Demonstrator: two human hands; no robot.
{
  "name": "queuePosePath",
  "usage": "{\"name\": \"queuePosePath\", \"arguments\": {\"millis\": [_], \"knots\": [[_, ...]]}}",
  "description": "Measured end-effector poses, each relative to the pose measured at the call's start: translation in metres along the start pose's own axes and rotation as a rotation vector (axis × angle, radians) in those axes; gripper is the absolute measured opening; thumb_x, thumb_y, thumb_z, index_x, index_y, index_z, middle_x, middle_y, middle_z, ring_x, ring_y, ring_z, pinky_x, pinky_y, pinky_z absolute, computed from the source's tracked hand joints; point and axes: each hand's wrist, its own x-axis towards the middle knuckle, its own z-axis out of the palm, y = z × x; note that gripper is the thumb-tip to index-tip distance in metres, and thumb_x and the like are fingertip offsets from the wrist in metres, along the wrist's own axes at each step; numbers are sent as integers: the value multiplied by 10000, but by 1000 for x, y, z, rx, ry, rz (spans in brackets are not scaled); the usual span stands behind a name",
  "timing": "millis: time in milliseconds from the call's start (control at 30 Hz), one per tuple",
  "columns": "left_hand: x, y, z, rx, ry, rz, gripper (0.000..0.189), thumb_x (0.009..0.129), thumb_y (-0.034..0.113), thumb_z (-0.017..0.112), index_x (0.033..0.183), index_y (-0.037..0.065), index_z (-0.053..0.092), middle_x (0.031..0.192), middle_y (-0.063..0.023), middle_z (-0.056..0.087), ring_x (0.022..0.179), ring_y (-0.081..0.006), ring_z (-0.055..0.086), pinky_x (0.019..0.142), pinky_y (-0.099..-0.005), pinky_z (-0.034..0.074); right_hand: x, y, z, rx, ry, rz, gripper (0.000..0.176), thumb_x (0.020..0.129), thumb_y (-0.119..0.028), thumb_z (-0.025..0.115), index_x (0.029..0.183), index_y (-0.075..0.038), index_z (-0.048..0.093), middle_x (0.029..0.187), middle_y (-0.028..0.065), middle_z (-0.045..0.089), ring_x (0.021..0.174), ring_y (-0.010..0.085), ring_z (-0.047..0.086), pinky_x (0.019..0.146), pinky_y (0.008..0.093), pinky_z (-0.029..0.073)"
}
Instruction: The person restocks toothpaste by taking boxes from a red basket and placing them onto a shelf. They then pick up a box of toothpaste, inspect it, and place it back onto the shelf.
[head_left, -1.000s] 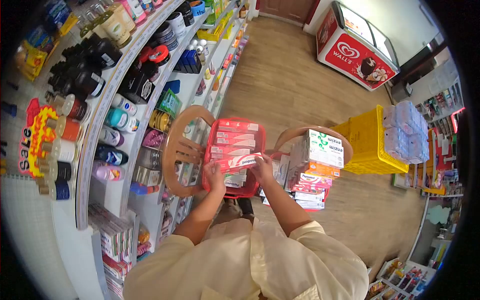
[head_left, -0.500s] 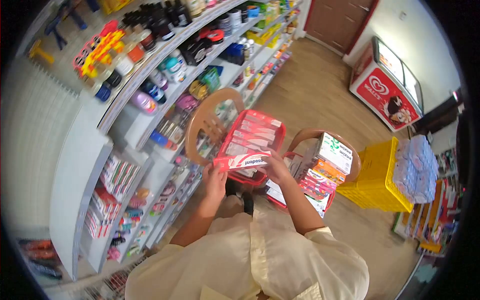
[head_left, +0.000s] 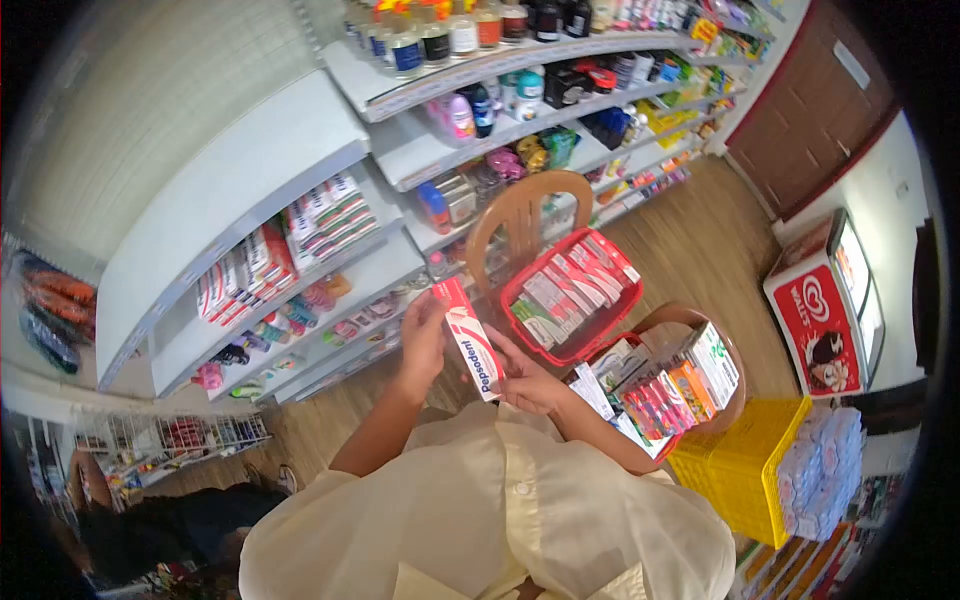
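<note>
A red and white Pepsodent toothpaste box [head_left: 466,338] is held up in front of my chest, its printed face toward me. My left hand [head_left: 424,338] grips the box along its left side near the red end. Around the lower right end close the fingers of my right hand [head_left: 526,380]. Just beyond my right hand, a red basket [head_left: 572,358] on a brown chair [head_left: 535,187] holds rows of similar toothpaste boxes. To its right, a second basket is packed with mixed cartons, among them a white and green box [head_left: 712,368].
Curved white shelves [head_left: 250,225] with bottles and stacked toothpaste boxes [head_left: 330,215] stand at left and ahead. A yellow crate [head_left: 735,465] with wrapped bottles [head_left: 822,475] is at right, near a red freezer [head_left: 822,315]. Another person [head_left: 170,530] is at lower left.
My view has swung left, bringing the stacked boxes and another person into sight. The toothpaste box has turned from nearly level to steeply tilted and moved away from the basket, still in both hands.
</note>
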Motion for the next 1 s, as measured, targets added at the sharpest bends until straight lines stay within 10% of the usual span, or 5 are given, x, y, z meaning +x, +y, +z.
{"name": "queuePosePath", "arguments": {"millis": [1000], "knots": [[-188,210,-342,167,44,63,653,910,93,654,1467,-6,330,1276,-168,585,1076,-213,622,846,-328,539,185,255,243,36,-92,294,923,838,108,558,1547,-287,119,1403,116,417,1212,249,541,904,439,562]]}}
